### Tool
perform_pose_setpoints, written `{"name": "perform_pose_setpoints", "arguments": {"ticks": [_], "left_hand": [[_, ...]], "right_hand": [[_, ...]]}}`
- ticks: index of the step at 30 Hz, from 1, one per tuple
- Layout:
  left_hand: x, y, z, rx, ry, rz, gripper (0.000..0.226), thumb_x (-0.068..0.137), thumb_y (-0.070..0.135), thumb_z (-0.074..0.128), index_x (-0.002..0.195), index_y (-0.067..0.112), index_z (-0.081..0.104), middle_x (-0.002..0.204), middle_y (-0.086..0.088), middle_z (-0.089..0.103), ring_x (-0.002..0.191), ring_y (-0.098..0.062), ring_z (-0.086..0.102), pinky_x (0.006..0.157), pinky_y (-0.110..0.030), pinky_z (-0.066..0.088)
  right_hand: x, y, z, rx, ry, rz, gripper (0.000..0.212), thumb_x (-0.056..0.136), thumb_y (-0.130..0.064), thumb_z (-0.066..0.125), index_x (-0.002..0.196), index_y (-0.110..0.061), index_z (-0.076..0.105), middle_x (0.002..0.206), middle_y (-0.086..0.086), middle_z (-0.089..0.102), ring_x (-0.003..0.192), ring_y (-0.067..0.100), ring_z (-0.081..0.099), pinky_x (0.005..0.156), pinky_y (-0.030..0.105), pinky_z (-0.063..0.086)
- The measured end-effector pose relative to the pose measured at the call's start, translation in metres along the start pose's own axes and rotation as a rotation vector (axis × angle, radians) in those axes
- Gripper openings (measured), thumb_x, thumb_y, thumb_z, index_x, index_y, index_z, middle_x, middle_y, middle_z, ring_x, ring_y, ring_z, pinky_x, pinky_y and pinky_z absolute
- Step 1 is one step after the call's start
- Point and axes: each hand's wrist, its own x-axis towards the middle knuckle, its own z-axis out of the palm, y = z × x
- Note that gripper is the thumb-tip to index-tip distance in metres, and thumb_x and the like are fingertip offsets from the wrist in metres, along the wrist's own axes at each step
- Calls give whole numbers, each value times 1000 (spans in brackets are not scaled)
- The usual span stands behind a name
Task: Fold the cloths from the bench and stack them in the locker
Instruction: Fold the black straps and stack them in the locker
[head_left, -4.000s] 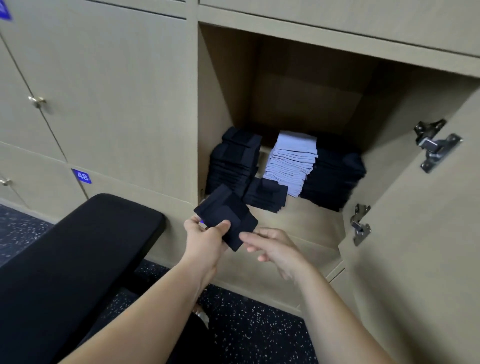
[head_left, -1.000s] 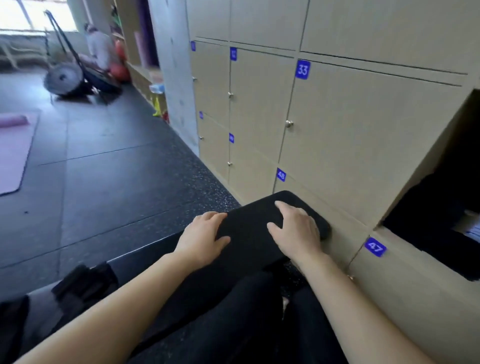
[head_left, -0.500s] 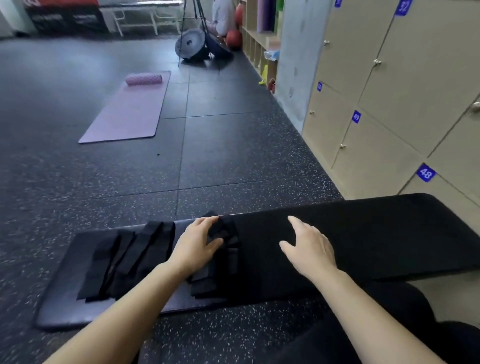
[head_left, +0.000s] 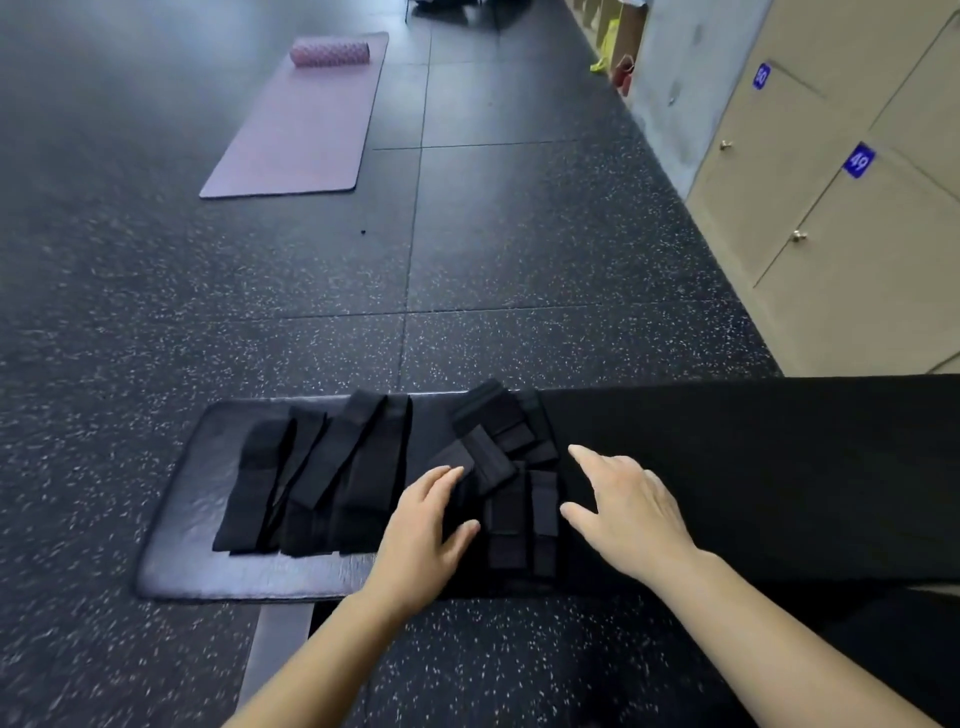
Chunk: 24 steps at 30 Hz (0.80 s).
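On the bench (head_left: 727, 467), the cloths (head_left: 511, 499) lie between the hands, long axes running away from the person; the left hand (head_left: 426, 535), fingers straight, touches them and is nearer, the right hand (head_left: 623, 509) spread just beside.

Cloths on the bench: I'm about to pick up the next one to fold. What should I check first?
1. Cloths left to fold: ok. A loose pile lies between the hands, and long strips lie to its left.
2. Left hand free: ok. Its fingers are straight at the pile's left edge and hold nothing.
3. Right hand free: ok. It is open and spread at the pile's right edge.
4. One cloth singled out: not ok. The cloths in the pile overlap.
5. Bare bench for folding: ok, to the right of the pile.
6. Open locker in view: not ok. Only shut doors show.
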Motion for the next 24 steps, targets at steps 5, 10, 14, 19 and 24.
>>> {"name": "perform_pose_setpoints", "arguments": {"ticks": [5,10,14,19,24], "left_hand": [[15,-7,8,-15,52,-97,51,93,17,64,140,5,48,147,-10,45,140,-25,37,115,-26,22],[34,-11,6,86,-2,-190,66,93,22,62,149,5,31,153,-10,38,142,-27,31,116,-34,23],[41,-9,2,214,-56,-286,77,92,40,61,153,13,22,148,-7,41,133,-30,38,106,-38,31],[41,-4,0,-9,-41,-351,69,90,33,67,147,13,35,130,-11,47,121,-25,48,99,-30,37],[30,4,-8,-322,95,-451,25,91,20,64,115,14,64,105,-1,69,103,-21,63,89,-29,47]], "right_hand": [[4,-4,19,114,-63,134,70,89,-54,57,147,-24,31,123,-5,56,119,20,46,97,34,38],[9,-12,36,163,-122,196,79,82,-58,62,146,-24,30,123,-3,55,118,22,45,97,35,39],[14,-15,48,170,-155,243,91,81,-59,63,150,-21,19,137,1,46,128,23,38,103,35,34],[19,-15,59,238,-171,315,98,79,-56,67,152,-20,11,145,4,37,131,24,39,105,36,35],[20,-13,59,294,-171,347,97,81,-50,68,152,-20,10,147,6,36,128,26,45,101,38,39]]}}
